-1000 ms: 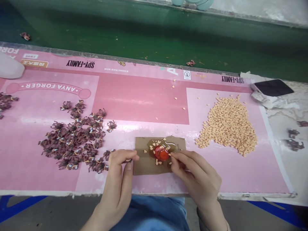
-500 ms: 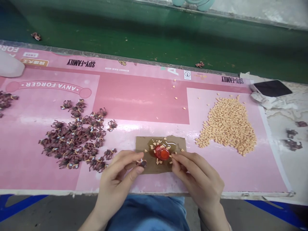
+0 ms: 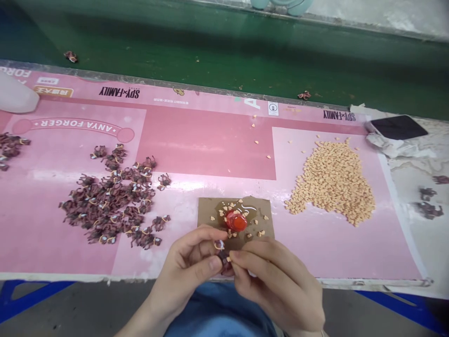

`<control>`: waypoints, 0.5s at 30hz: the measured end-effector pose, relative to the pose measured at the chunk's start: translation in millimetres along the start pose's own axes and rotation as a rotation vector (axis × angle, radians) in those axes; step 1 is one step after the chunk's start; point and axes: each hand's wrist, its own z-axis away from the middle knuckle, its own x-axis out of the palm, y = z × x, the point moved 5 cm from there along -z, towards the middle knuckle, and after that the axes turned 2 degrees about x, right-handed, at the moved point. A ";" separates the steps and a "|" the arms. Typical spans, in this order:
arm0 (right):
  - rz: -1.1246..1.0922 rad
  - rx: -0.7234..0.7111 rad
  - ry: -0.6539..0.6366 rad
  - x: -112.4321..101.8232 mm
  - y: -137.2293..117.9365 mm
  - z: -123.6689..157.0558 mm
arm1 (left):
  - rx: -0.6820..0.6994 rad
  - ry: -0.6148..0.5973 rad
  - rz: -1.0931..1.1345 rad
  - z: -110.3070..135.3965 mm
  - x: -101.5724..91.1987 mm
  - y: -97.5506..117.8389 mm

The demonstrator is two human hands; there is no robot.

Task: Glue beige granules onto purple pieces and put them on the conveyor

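Note:
Between the thumb and fingers of my left hand (image 3: 192,262) is a small dark brown figurine (image 3: 224,257) with a white and yellow detail. My right hand (image 3: 277,276) pinches a tiny tan piece (image 3: 229,259) right at the figurine; whether the two touch I cannot tell. Just beyond my hands lies a brown cardboard sheet (image 3: 206,210). On it sits a small red cap-like dish (image 3: 236,221) amid a wet, glossy patch, with several tan pieces scattered around it.
To the left spreads a heap of similar brown figurines (image 3: 108,206). A pile of tan pieces (image 3: 333,182) lies on the right. A phone (image 3: 399,127) rests on crumpled paper at the far right. Behind the pink table covering (image 3: 203,140) runs a green belt (image 3: 182,61) carrying a few figurines.
Both hands have come together nearer the table's front edge. My right hand moved left from beside the red dish, bringing a tan piece to the figurine. Figurines on the green belt shifted right.

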 end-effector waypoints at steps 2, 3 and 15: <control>0.068 -0.024 -0.029 0.7 -2.2 0.8 | 0.013 0.005 -0.004 -1.0 -0.5 0.1; 0.114 -0.045 -0.039 0.6 -4.5 1.4 | 0.026 0.009 0.004 -1.8 -0.2 0.4; 0.349 -0.227 -0.135 6.2 -16.7 5.7 | 0.366 0.229 -0.128 -2.7 12.9 20.1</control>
